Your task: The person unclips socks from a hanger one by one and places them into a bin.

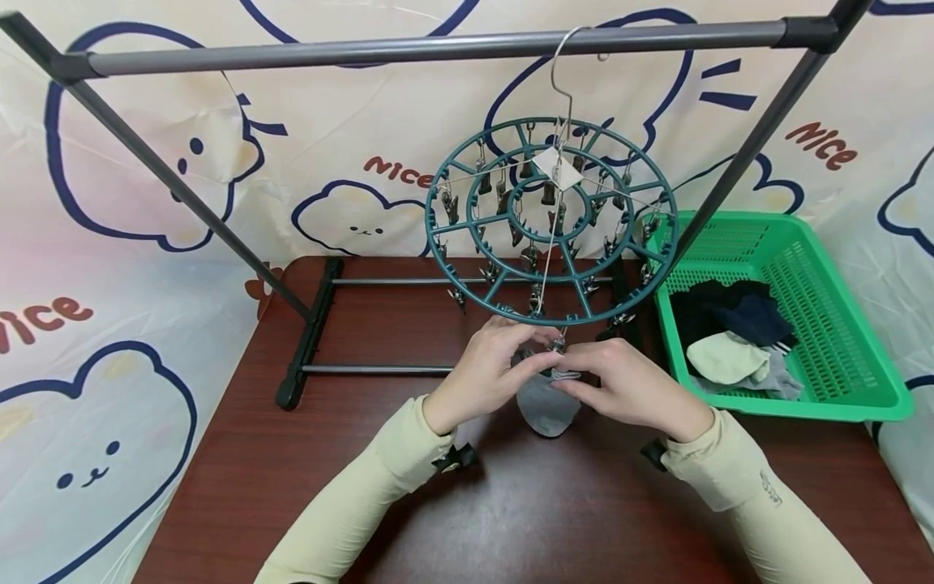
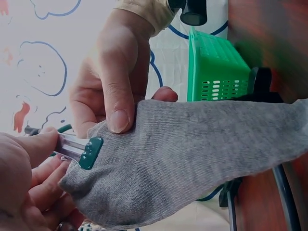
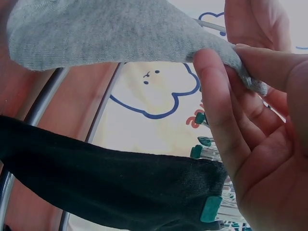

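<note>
A grey sock hangs below the front edge of a round teal clip hanger. In the left wrist view, my left hand grips a metal clip with a green tip, which lies over the sock's cuff edge. My right hand pinches the same cuff between thumb and fingers, close beside the clip. A black sock hangs from green-tipped clips in the right wrist view, apart from the grey one.
The hanger hooks over the top bar of a dark metal rack on a brown table. Many clips dangle from its rings. At right, a green basket holds several dark and light cloth items.
</note>
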Demonstrator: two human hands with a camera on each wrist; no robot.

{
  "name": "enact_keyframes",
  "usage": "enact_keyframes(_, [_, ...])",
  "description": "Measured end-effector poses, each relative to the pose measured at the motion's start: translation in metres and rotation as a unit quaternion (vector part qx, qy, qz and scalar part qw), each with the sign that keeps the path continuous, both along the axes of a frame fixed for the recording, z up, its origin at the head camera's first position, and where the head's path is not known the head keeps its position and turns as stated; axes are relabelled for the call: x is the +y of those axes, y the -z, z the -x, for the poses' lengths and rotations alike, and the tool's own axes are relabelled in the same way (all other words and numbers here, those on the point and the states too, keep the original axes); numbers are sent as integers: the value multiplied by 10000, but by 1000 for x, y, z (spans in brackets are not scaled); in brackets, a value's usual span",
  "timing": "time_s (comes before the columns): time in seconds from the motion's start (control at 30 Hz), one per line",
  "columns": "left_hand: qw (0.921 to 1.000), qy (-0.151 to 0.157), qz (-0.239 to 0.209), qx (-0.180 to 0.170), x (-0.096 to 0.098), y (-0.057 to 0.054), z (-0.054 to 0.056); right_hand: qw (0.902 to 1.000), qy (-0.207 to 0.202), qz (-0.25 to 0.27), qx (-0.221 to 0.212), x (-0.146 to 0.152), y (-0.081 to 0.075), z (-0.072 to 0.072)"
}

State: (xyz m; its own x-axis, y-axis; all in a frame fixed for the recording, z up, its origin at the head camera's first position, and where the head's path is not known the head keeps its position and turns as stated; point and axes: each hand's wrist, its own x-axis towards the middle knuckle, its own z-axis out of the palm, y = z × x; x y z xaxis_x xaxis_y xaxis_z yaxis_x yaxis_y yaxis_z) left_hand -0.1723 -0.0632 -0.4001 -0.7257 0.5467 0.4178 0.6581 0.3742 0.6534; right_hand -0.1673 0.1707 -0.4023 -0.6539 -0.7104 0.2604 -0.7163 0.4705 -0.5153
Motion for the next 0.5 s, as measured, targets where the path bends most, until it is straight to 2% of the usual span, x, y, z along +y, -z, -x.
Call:
enact_keyframes(0.17, [10000,1,-55,63,0,-1,-1,10000,64,-7,-7,1,0,0])
enact_keyframes(0.5, [9979,-124,-369,520,0,1,-3,9999,53,38,-116,0,1,1])
